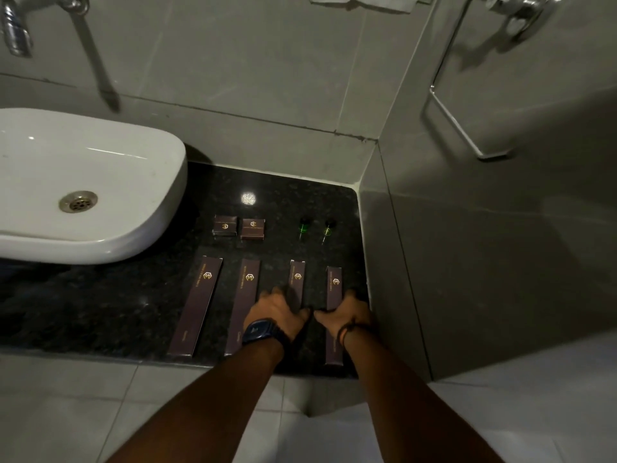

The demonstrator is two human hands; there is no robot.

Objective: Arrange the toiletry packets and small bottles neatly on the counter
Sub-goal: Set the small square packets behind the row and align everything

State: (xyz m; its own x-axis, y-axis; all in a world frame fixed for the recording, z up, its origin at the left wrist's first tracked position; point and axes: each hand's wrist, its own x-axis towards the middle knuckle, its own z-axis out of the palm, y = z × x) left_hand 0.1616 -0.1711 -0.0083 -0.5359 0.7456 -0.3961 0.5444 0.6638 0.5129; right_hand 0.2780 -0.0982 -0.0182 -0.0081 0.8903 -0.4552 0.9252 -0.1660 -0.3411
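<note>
Four long dark packets with gold logos lie side by side on the black granite counter (117, 305): the first (197, 302), the second (245, 295), the third (296, 279) and the fourth (334, 282). Behind them stand two small dark boxes (225, 225) (253, 228) and two small green bottles with black caps (303, 226) (329, 228). My left hand (275, 312), a watch on its wrist, straddles the third packet, fingers on one side and thumb on the other. My right hand (347, 315) grips the fourth packet the same way, near the counter's right end.
A white basin (100, 162) sits on the counter at the left, under a chrome tap (16, 28). A grey tiled wall (467, 262) closes off the counter's right end and carries a metal rail (460, 128). The counter's front edge runs just below the packets.
</note>
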